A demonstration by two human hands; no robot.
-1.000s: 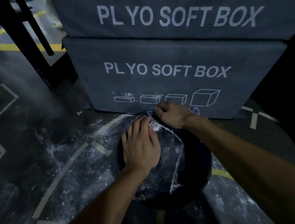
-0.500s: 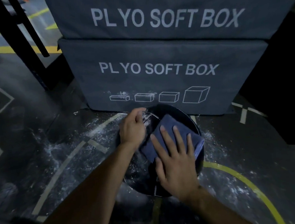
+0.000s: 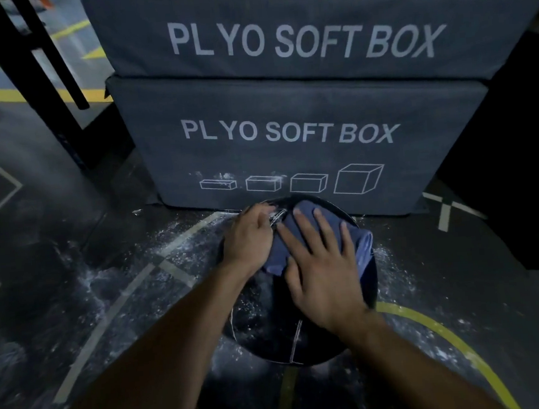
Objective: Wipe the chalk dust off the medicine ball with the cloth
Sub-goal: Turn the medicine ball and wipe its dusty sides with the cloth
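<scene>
A black medicine ball (image 3: 272, 339) with white seams and chalk specks sits on the dark gym floor in front of the plyo boxes. A blue cloth (image 3: 360, 245) is draped over its top. My right hand (image 3: 322, 271) lies flat on the cloth with fingers spread, pressing it onto the ball. My left hand (image 3: 251, 238) rests on the ball's upper left side, fingers curved over its surface beside the cloth's edge. A white chalk patch (image 3: 277, 216) shows between the two hands.
Two stacked grey boxes marked "PLYO SOFT BOX" (image 3: 288, 131) stand right behind the ball. Chalk dust (image 3: 181, 250) is scattered over the floor around it. A black rack leg (image 3: 26, 81) rises at the upper left. A dark block (image 3: 522, 152) stands at the right.
My right hand pulled the cloth from behind the ball onto its top and now presses it flat. My left hand shifted from the ball's top to its upper left side.
</scene>
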